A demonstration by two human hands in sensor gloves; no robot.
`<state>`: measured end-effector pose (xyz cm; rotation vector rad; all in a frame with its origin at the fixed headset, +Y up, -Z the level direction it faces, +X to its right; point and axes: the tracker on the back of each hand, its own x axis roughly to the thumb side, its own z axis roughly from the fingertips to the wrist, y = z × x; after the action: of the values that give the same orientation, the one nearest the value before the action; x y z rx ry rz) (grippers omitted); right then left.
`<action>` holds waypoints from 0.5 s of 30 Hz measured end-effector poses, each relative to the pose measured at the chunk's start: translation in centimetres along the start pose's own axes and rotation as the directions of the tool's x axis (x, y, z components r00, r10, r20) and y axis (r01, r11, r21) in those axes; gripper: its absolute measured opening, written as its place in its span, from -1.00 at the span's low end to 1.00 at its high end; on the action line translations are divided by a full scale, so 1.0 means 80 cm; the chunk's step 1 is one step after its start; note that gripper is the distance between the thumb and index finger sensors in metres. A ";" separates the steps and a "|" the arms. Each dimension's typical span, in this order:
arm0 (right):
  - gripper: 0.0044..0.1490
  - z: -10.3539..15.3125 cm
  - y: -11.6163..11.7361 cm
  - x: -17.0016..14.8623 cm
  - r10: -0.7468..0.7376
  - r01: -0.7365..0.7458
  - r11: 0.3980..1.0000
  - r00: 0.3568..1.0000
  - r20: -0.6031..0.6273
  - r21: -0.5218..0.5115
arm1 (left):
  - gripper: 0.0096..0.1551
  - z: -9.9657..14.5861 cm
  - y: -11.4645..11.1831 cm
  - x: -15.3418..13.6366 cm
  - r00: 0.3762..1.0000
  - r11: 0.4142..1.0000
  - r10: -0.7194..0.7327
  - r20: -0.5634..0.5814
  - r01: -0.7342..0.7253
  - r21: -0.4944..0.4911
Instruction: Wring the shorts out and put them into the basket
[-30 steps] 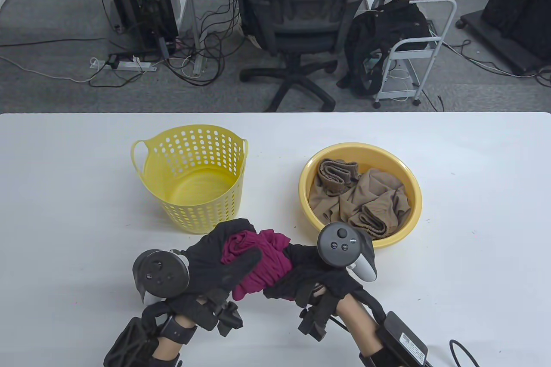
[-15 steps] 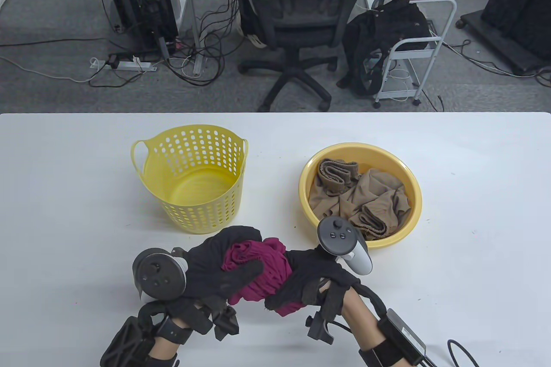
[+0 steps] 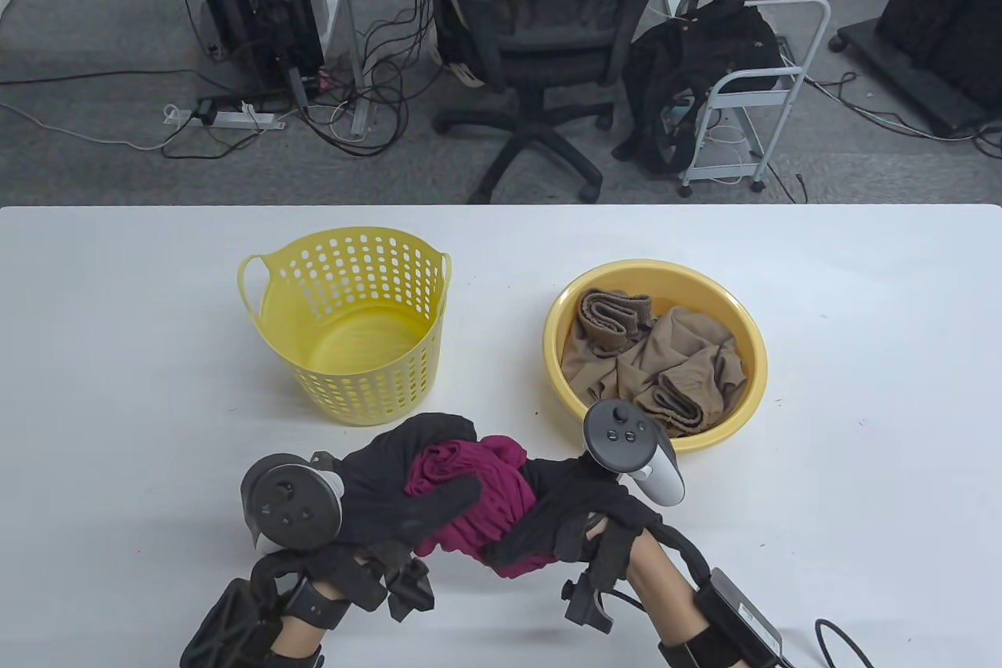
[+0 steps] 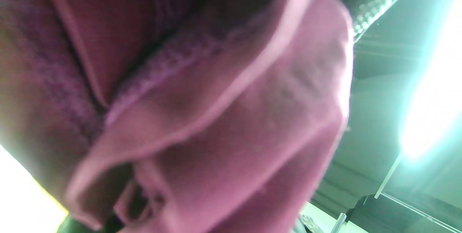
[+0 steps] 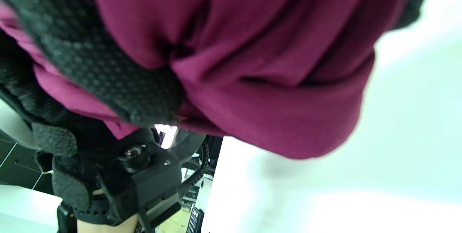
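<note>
Right now the black fingers (image 3: 438,500) of the left hand (image 3: 391,484) curl over the top of the red shorts (image 3: 477,500) and hold them tight. The right hand (image 3: 583,515) wraps around the other end of the shorts and squeezes too. Both hands grip the same bunch, close together, and the cloth between them is bunched into thick folds. In the right wrist view a dotted glove finger (image 5: 104,70) presses across the shorts (image 5: 260,67), and the cloth hangs in a round lump above the white table (image 5: 397,153). The left wrist view is almost all blurry pink cloth (image 4: 202,110), too close to show more.

The shorts are above the near part of the table (image 3: 117,402), not in the basket (image 3: 348,327). The yellow basket with holes stands just past the left hand, and its near wall is close to the fingers. Its inside is bare yellow. A yellow bowl (image 3: 751,362) sits to the right of the basket, with a gap of white table between them. Brown cloth (image 3: 657,362) lies in the bowl. The bowl's near rim is just beside the tracker (image 3: 634,453) on the right hand. Wide white table lies open to the left and to the right of the hands.
</note>
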<state>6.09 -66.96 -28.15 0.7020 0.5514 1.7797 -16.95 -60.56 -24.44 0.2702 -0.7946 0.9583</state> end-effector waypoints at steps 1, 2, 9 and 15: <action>0.01 0.001 0.000 0.001 0.008 -0.008 1.000 1.000 0.001 -0.008 | -0.27 0.000 0.000 0.000 1.000 1.000 -0.004 -0.001 0.004 0.001; 0.02 0.002 -0.001 0.002 0.021 -0.021 1.000 1.000 0.001 -0.011 | -0.27 0.000 0.001 0.001 1.000 1.000 -0.008 -0.001 0.008 -0.001; 0.11 0.010 -0.004 0.008 0.084 -0.084 0.993 0.996 -0.003 -0.076 | -0.27 -0.003 0.006 0.007 0.996 0.996 -0.086 -0.008 0.086 -0.014; 0.14 0.019 -0.006 0.018 0.250 -0.245 0.952 0.968 0.000 -0.185 | -0.28 -0.005 0.012 0.009 0.986 0.986 -0.166 -0.007 0.166 -0.023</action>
<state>7.11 -65.42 -27.14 0.6856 0.2862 2.0232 -17.29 -59.36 -24.32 0.3074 -0.7618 0.7924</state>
